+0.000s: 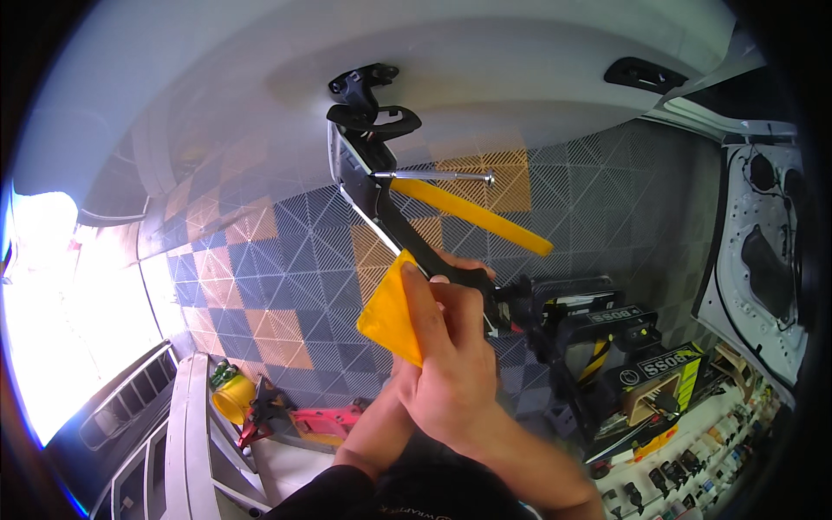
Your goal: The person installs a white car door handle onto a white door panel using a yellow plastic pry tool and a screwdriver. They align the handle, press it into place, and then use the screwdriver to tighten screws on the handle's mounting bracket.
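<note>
My right hand pinches a flat yellow piece that looks like a squeegee card, thumb along its right edge. The card overlaps the lower end of a long black part with a pale edge, which runs down from the black mirror mount on the car's side. Behind my right hand, my left hand reaches under the black part; its fingertips curl at the part's far edge, and the rest is hidden. A metal-shafted tool and a yellow strip-shaped tool stick out to the right from the black part.
The pale car body with a door handle spans the top. An open door panel stands at right. Black tool cases and small bottles lie lower right. A white ladder-like frame and yellow pot stand lower left.
</note>
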Available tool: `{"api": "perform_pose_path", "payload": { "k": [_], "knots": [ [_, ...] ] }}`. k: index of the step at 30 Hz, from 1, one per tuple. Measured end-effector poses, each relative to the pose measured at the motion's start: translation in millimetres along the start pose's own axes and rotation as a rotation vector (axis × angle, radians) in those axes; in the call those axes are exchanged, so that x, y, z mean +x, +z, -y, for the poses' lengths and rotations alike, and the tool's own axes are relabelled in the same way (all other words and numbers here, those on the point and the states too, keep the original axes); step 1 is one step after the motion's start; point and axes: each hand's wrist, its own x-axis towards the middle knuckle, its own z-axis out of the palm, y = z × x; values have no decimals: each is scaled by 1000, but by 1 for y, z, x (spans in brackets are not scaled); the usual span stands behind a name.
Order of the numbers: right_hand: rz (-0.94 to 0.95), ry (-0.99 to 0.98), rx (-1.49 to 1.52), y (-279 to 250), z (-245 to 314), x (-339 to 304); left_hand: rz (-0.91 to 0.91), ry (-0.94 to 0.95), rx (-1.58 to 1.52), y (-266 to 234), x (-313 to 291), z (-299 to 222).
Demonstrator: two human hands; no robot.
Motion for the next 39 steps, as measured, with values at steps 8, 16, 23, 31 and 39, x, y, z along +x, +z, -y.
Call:
{"api": "perform_pose_path", "payload": {
  "k": [8,16,23,31,39],
  "knots": [
    [72,127,-109,-10,34,23,-46,-113,42,6,-1,-10],
    [-119,-173,-23,8,-3,15,-66,-212,138,0,3,-17],
    [-126,-351,-120,14,-34,15,-46,-219,272,-20,9,-10],
    [-130,-165,109,17,-27,14,-8,-189,258,-27,3,-9],
    [-169,-177,-12,20,-2,23,-8,-144,376,-17,6,-21]
  ]
}}
